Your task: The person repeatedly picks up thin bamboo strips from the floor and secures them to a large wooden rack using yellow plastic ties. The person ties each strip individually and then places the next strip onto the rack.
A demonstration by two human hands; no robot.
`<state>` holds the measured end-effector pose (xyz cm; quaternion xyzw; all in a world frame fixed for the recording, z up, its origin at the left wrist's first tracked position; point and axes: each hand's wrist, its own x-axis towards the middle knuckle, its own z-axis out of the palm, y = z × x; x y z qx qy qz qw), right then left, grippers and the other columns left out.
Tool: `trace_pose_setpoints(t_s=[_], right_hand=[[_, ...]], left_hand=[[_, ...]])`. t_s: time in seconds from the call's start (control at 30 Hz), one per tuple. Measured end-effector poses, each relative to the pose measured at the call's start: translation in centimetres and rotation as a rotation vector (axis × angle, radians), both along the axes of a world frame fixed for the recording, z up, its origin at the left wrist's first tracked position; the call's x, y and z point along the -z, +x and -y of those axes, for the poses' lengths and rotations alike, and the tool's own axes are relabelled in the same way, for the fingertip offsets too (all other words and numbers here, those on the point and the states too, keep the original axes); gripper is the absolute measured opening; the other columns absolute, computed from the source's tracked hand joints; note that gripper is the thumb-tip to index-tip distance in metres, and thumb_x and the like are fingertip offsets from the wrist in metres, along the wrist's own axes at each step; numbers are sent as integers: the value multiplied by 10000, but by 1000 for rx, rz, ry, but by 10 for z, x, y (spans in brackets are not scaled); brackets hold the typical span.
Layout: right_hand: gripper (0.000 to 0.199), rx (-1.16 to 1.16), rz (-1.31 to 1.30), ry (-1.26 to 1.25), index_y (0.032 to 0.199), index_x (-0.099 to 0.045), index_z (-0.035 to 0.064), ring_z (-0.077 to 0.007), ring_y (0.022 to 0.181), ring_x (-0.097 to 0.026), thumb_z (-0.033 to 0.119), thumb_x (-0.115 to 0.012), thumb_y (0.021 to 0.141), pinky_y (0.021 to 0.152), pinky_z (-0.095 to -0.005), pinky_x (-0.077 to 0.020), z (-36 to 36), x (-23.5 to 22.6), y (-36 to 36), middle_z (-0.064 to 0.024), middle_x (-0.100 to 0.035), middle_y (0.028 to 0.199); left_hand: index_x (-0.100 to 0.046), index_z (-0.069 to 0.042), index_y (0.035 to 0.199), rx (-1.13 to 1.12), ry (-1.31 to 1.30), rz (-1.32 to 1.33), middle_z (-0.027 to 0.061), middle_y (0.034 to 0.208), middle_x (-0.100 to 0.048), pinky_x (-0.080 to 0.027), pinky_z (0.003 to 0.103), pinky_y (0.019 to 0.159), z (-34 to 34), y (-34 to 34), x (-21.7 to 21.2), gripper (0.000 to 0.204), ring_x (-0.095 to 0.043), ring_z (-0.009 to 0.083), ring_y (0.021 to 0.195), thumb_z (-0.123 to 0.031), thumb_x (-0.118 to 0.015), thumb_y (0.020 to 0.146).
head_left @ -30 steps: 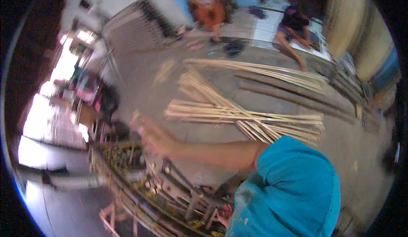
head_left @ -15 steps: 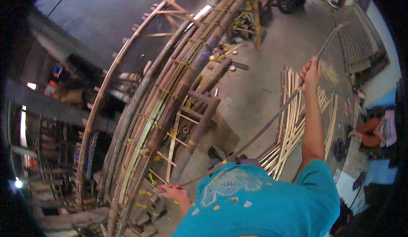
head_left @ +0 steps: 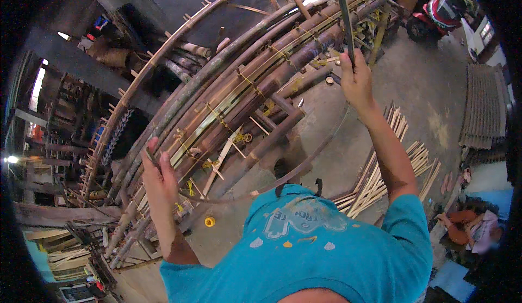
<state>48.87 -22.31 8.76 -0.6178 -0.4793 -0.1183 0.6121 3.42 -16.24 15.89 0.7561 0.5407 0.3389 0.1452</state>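
A long, thin, dark bamboo strip [head_left: 346, 23] bends in a deep arc in front of my teal shirt. My right hand [head_left: 356, 82], raised toward the far side, is closed around it, and one length sticks up past my fist. Toward the other end, my left hand [head_left: 161, 180] pinches the strip between thumb and fingers, beside the bamboo rack. Between the hands, the strip's middle sags close to my shirt front. The rack's long bamboo poles [head_left: 234, 115], tied with yellow cord, run diagonally just beyond my left hand.
Pale split bamboo strips [head_left: 405, 156] lie in a loose pile on the floor at right. A yellow ring [head_left: 210, 222] lies near the rack's foot. A red motorbike [head_left: 435, 14] stands at the far right. A person [head_left: 481, 229] is low at the right edge.
My left hand has risen and moved left, and my right hand has shifted left. The strip went from nearly straight to strongly bowed. The view has turned.
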Motion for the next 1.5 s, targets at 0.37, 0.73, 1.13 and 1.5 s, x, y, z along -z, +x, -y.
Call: trace_pose_setpoints(t_s=[0.37, 0.73, 1.13, 1.5], right_hand=[[328, -611, -1019, 319, 918, -465, 124, -101, 504, -418, 437, -399, 989, 439, -241, -371, -126, -46, -29, 13, -445, 673], [358, -281, -1181, 410, 862, -471, 101, -82, 452, -327, 421, -383, 996, 387, -215, -319, -237, 12, 67, 24, -377, 627], [341, -268, -1141, 295, 823, -421, 112, -103, 406, -366, 409, -410, 991, 358, -266, -340, -353, 107, -48, 11, -379, 585], [320, -328, -1286, 138, 926, -473, 111, -134, 560, -478, 423, -428, 982, 509, -292, -446, -345, 159, -52, -10, -445, 664]], left_hand=[[-515, -49, 1155, -689, 251, 643, 13, 696, -466, -329, 236, 383, -137, -206, 96, 297, -405, 85, 494, -280, -494, 969], [-545, 18, 1060, -1077, 433, 1090, 68, 735, -505, -377, 326, 513, -189, -428, 166, 339, -474, 176, 631, -302, -470, 977], [-445, 65, 1246, -1280, -4, 665, 202, 964, -623, -463, 454, 691, -211, -495, 274, 492, -585, 330, 806, -299, -472, 915], [-603, -6, 1103, 151, -373, 255, 183, 1107, -628, -437, 370, 932, -218, 123, 196, 315, -599, 291, 1051, -264, -514, 946]])
